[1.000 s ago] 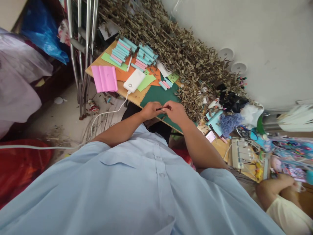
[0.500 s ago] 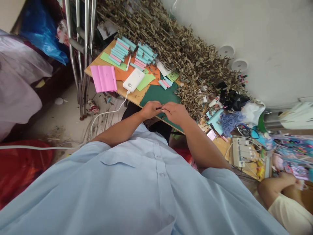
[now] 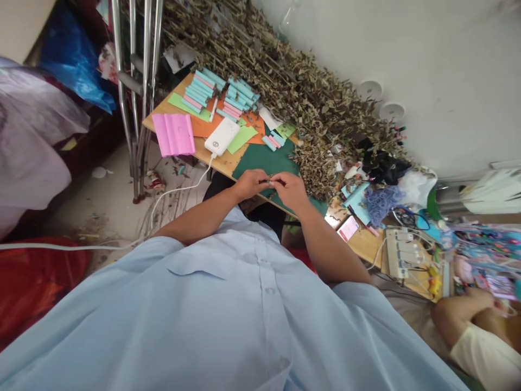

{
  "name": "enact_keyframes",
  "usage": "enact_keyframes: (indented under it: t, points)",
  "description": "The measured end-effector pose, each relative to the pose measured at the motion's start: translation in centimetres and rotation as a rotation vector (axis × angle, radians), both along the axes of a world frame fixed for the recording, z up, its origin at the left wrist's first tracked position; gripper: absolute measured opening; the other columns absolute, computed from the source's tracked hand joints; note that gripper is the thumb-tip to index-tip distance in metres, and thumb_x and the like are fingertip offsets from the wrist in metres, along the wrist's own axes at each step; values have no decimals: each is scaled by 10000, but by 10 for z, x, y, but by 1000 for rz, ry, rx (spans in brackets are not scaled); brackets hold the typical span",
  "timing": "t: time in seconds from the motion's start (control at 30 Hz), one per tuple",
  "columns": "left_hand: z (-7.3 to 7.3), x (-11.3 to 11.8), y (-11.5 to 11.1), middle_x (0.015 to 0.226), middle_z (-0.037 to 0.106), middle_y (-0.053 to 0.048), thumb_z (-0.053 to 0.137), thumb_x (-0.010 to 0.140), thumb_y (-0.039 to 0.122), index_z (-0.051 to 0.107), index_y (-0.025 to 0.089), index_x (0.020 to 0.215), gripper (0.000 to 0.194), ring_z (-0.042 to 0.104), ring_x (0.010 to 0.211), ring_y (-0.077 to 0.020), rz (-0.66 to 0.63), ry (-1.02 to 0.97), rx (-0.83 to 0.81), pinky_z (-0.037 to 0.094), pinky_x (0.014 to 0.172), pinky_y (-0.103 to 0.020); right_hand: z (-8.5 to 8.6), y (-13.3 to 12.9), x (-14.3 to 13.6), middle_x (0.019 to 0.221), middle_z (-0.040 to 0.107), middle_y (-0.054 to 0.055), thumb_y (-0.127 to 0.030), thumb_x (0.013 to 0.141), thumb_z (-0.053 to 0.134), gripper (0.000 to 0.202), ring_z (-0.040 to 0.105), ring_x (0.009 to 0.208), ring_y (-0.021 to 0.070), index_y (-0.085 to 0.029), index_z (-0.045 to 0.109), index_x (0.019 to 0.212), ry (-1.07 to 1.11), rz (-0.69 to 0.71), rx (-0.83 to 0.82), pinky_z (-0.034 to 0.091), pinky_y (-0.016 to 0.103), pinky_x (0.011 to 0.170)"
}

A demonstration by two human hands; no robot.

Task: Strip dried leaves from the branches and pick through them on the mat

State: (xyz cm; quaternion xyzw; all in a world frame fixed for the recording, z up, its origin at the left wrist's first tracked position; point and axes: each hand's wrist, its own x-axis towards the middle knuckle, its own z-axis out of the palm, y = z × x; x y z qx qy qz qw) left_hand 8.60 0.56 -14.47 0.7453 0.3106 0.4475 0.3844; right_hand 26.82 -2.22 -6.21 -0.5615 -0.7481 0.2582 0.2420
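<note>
My left hand and my right hand meet fingertip to fingertip over the front edge of a dark green mat. Both are closed in a pinch around something small and dark, mostly hidden by the fingers, whose kind I cannot make out. Just beyond the right hand lies a heap of crumbled dried leaves. A few short blue and pink paper rolls rest at the mat's far edge. Larger stacks of such rolls sit farther back on the left.
Dried leafy stalks line the wall side. A white power bank with a cable and a pink sheet lie left. To the right are a phone, blue yarn and a power strip. Crutches stand left; another person's arm shows right.
My right hand and forearm have shifted slightly left, uncovering more of the phone. The fingertips have changed position on the small dark piece, which showed as a thin strip before.
</note>
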Motion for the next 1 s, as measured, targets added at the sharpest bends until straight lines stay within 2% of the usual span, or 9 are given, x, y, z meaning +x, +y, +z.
enact_keyframes:
  t: [0.13, 0.3, 0.47, 0.53, 0.6, 0.7, 0.83, 0.9, 1.0]
  points:
    - [2, -1, 0, 771, 673, -54, 609, 973, 559, 745, 163, 812, 448, 622, 743, -161, -6, 4, 3, 464, 711, -275, 3, 2, -1, 810, 720, 13, -289, 860, 674, 79, 645, 759, 201, -237, 733, 854, -36, -19, -26, 519, 350, 761]
    - [0, 0, 0, 782, 687, -56, 644, 957, 532, 756, 167, 829, 403, 634, 751, -166, 0, -15, 4, 475, 719, -281, 12, -2, 1, 981, 747, 64, -253, 941, 600, 163, 678, 972, 226, -235, 758, 903, -124, 211, 109, 522, 361, 900]
    - [-1, 0, 0, 775, 681, -52, 677, 944, 462, 770, 168, 850, 322, 632, 748, -164, -11, -76, 0, 477, 716, -284, 25, -5, -3, 1034, 743, 74, -290, 945, 628, 148, 672, 956, 248, -251, 756, 1008, -332, 212, 110, 524, 378, 866]
    - [-1, 0, 0, 771, 682, -52, 691, 935, 443, 774, 168, 846, 301, 629, 744, -164, -3, -79, -10, 477, 715, -287, 26, -6, 1, 1054, 744, 75, -291, 948, 624, 159, 668, 979, 254, -256, 754, 1031, -325, 216, 104, 524, 385, 887]
    - [0, 1, 0, 786, 695, -53, 719, 917, 428, 785, 173, 867, 269, 633, 754, -167, 16, -65, -24, 481, 727, -291, 20, -10, 8, 1058, 744, 80, -306, 974, 583, 192, 667, 995, 252, -248, 751, 1046, -255, 142, 133, 523, 388, 905]
    - [0, 3, 0, 781, 700, -47, 773, 876, 410, 788, 176, 845, 237, 626, 749, -165, 63, -12, -24, 473, 724, -291, 1, -25, 21, 969, 732, 83, -366, 985, 569, 233, 663, 887, 239, -219, 749, 1008, -198, -36, 135, 528, 380, 845]
    - [-2, 6, 1, 753, 684, -32, 790, 858, 398, 779, 175, 805, 229, 602, 715, -151, 115, 37, -22, 451, 693, -282, -32, -48, 22, 992, 725, 84, -462, 904, 692, 293, 652, 833, 233, -211, 749, 1044, -268, -92, 51, 520, 363, 785]
    - [-3, 6, 1, 746, 675, -26, 789, 856, 394, 774, 174, 796, 228, 595, 710, -146, 119, 44, -22, 445, 687, -277, -44, -52, 17, 1026, 725, 94, -436, 907, 682, 281, 659, 882, 243, -208, 746, 1058, -275, -126, 60, 521, 366, 805]
    - [-3, 6, 1, 748, 674, -26, 791, 855, 384, 768, 170, 787, 226, 589, 709, -143, 121, 42, -20, 442, 688, -275, -52, -50, 12, 974, 726, 97, -329, 940, 599, 186, 661, 928, 250, -208, 740, 944, -233, -151, 85, 523, 375, 850]
